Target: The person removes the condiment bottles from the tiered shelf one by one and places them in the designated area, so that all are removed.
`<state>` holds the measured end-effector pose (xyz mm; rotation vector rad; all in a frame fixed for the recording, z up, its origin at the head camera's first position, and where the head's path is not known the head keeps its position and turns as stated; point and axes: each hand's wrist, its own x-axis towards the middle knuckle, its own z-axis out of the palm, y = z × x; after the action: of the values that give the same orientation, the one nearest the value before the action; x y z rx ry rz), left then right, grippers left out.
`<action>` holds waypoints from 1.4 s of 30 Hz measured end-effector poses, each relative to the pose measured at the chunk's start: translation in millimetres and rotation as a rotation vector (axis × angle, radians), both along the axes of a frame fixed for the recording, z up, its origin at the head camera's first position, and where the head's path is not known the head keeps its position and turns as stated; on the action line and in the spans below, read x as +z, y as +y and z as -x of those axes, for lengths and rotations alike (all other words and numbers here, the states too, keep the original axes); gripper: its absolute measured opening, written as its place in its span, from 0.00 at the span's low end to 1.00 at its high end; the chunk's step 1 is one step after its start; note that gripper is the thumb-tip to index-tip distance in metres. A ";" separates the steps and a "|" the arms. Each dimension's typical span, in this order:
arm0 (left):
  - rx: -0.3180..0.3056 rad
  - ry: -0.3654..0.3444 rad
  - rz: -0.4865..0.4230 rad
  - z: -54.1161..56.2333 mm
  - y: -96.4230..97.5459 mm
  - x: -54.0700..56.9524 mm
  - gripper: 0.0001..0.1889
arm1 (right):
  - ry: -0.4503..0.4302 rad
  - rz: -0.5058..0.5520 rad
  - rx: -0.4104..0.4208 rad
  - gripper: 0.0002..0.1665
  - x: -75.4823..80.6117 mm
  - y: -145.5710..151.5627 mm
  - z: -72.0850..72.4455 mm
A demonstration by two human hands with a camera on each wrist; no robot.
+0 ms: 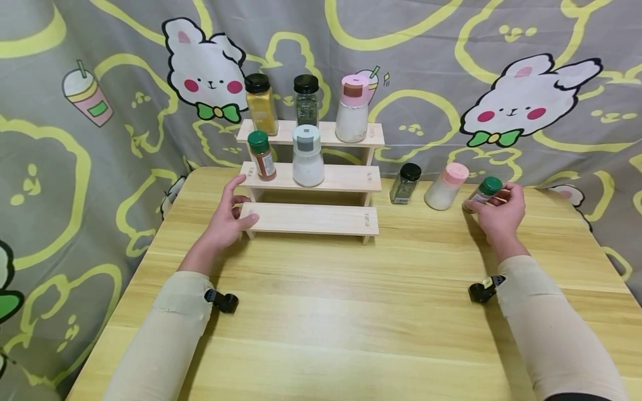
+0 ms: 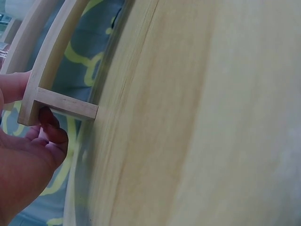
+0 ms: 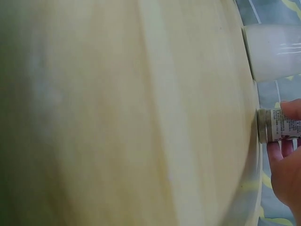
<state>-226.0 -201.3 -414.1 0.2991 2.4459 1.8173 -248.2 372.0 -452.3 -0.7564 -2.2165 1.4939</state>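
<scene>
My left hand (image 1: 224, 219) grips the left end of the lowest step of a three-tier wooden rack (image 1: 311, 218). In the left wrist view the thumb lies on top of the board and the curled fingers are under it by the leg (image 2: 68, 103). On the right, my right hand (image 1: 503, 214) holds a small spice jar with a green cap (image 1: 490, 185) between thumb and fingers. The right wrist view shows the labelled jar (image 3: 277, 126) with its base right at the tabletop. Just left of it stands a pink-capped shaker (image 1: 443, 188) with white contents.
A black-capped jar (image 1: 405, 184) stands between rack and shaker. On the top tier are a yellow spice jar (image 1: 262, 106), a dark jar (image 1: 306, 103) and a pink-capped shaker (image 1: 353, 111). The middle tier carries a green-capped red jar (image 1: 263, 159) and a white-capped shaker (image 1: 308, 159). A patterned curtain (image 1: 411, 67) hangs behind.
</scene>
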 end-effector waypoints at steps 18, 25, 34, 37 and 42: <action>0.023 0.032 0.005 15.2 -7.1 -27.8 0.48 | -0.017 -0.003 0.009 0.39 1.7 2.1 -0.9; 0.017 0.007 -0.004 12.7 -5.2 -23.8 0.48 | -0.003 -0.025 0.008 0.38 -0.7 2.7 -1.6; 0.008 -0.010 -0.006 -3.3 2.3 1.9 0.45 | 0.006 0.041 0.004 0.41 2.1 -0.5 -4.7; 0.008 -0.007 -0.009 -4.6 2.3 4.1 0.45 | 0.014 0.062 0.004 0.41 3.1 -1.4 -5.7; 0.007 -0.006 -0.013 -3.8 1.8 3.6 0.45 | 0.018 0.078 0.003 0.41 3.5 -2.3 -8.1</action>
<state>-222.2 -199.5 -410.5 0.2858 2.4360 1.8345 -240.1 369.7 -448.8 -0.7603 -2.1576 1.5911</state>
